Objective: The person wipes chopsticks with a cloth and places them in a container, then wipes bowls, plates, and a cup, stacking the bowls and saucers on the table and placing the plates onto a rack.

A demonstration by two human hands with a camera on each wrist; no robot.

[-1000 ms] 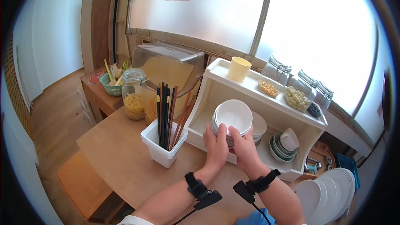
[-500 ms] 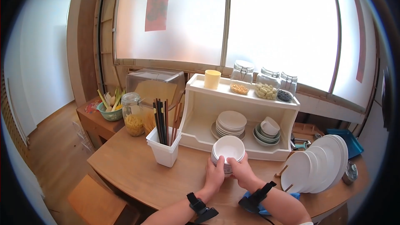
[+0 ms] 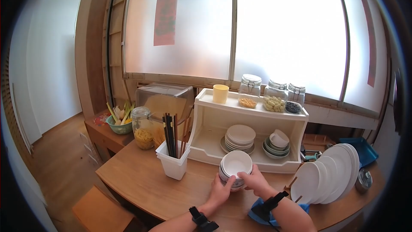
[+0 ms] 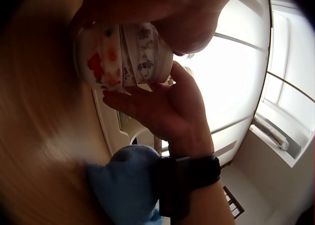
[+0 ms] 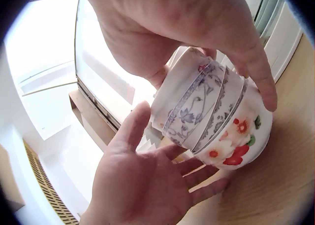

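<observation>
A stack of nested white bowls (image 3: 237, 163) is down at the tabletop in front of the shelf, in the head view. The lowest bowl (image 5: 239, 145) carries red flowers; blue-grey patterned bowls (image 5: 193, 111) sit above it, tilted in the right wrist view. My left hand (image 3: 220, 192) holds the stack's left side, thumb near the rim. Opposite it, my right hand (image 3: 257, 181) grips the right side, its thumb over the rim and its fingers spread round the outside in the left wrist view. Parts of the fingers are hidden behind the bowls.
Behind stands a cream shelf (image 3: 206, 154) with stacked plates (image 3: 240, 134) and green bowls (image 3: 274, 149). Chopsticks stand in white containers (image 3: 174, 169) at left. Large white plates (image 3: 307, 180) lean at right, near a blue cloth (image 3: 257, 217). Jars (image 3: 274, 96) line the shelf top.
Both hands have brought the bowl stack down and back from in front of the shelf to the tabletop. The head view has shifted, showing more of the window and the plates at right.
</observation>
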